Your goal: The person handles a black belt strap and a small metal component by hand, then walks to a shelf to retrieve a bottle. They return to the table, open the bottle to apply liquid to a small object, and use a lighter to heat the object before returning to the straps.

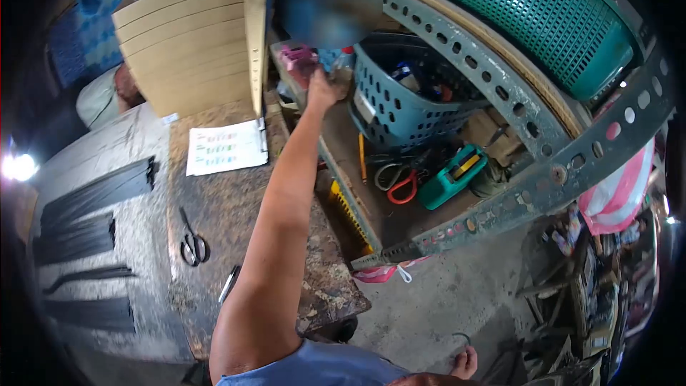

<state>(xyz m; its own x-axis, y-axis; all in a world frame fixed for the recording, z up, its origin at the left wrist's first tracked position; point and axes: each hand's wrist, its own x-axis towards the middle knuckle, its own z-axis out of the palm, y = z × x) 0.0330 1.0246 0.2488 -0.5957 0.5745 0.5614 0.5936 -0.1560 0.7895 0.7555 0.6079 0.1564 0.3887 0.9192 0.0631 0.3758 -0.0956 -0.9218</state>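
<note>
My left arm stretches up across the workbench to the shelf. My left hand (324, 91) is among small items at the shelf's far end, right at a pink object (300, 59) and a clear bottle (344, 62) with a red cap. Its fingers are mostly hidden, so I cannot tell whether it grips either one. Low on the right, over the floor, my right hand (464, 363) has its fingers curled. A thin, dark curved strip (463, 337) sticks up from them.
A grey-blue basket (386, 111), orange-handled scissors (404, 187), a pencil (362, 159) and a green tape dispenser (454, 177) occupy the metal-framed shelf. On the bench are black scissors (191, 241), printed sheets (225, 149), and bundles of black strips (96, 196). Cardboard (182, 43) stands behind.
</note>
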